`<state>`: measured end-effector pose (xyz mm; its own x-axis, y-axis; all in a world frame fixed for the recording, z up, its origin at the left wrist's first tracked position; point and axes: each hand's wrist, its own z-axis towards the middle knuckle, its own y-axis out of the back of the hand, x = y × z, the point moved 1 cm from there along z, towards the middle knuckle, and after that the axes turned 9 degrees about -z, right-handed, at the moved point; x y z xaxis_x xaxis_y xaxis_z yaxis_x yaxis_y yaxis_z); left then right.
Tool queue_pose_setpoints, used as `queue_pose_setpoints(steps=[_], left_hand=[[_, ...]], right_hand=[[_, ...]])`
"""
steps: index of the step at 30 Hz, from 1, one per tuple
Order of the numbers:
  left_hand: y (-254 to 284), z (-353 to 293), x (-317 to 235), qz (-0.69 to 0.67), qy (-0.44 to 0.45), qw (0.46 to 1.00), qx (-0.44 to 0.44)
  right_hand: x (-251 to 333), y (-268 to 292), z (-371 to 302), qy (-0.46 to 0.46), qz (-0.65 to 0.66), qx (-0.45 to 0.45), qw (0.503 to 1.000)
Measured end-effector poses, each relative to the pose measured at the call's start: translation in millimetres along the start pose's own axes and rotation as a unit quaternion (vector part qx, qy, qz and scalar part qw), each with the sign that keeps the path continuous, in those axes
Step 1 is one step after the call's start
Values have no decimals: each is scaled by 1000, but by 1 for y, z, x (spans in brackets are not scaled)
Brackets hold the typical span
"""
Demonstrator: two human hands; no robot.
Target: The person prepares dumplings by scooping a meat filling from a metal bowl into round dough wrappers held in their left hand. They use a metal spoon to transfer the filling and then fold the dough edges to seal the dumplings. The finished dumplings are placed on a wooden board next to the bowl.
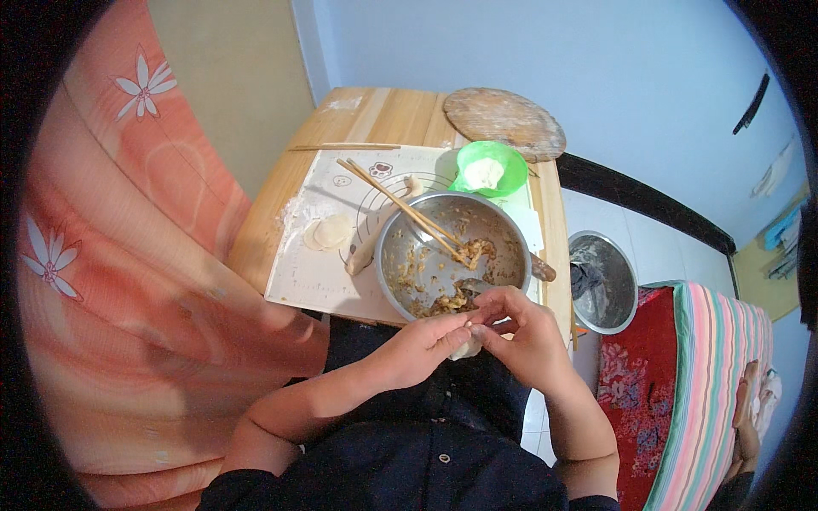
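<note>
Both my hands meet just over the near rim of a steel mixing bowl (388,255). Between their fingertips is a small, pale dough dumpling (463,348), mostly covered by the fingers. My left hand (422,347) supports it from the left with fingers curled. The thumb and fingers of my right hand (526,336) pinch the dough's edge. Inside the bowl, brownish minced filling (452,302) clings to the bottom and walls. A pair of wooden chopsticks (400,204) leans in it. A metal utensil (477,287) shows partly behind my right fingers.
Left of the bowl, round dough wrappers (332,230) lie on a floured white mat (298,277). Beyond it stand a green bowl (511,166) of flour and a round wooden board (503,119). A brown handle (543,268) sticks out right. On the floor sits a metal basin (626,281).
</note>
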<state>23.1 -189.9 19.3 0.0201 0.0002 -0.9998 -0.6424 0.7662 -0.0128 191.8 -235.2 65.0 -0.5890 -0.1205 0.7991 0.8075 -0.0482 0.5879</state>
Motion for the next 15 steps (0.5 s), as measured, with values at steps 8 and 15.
queue_pose_setpoints(steps=[8, 15], left_hand=[[5, 4, 8, -64, 5, 998, 23], [4, 6, 4, -31, 49, 998, 20]], right_hand=[[3, -4, 2, -29, 46, -62, 997], [-1, -9, 5, 101, -146, -64, 982]])
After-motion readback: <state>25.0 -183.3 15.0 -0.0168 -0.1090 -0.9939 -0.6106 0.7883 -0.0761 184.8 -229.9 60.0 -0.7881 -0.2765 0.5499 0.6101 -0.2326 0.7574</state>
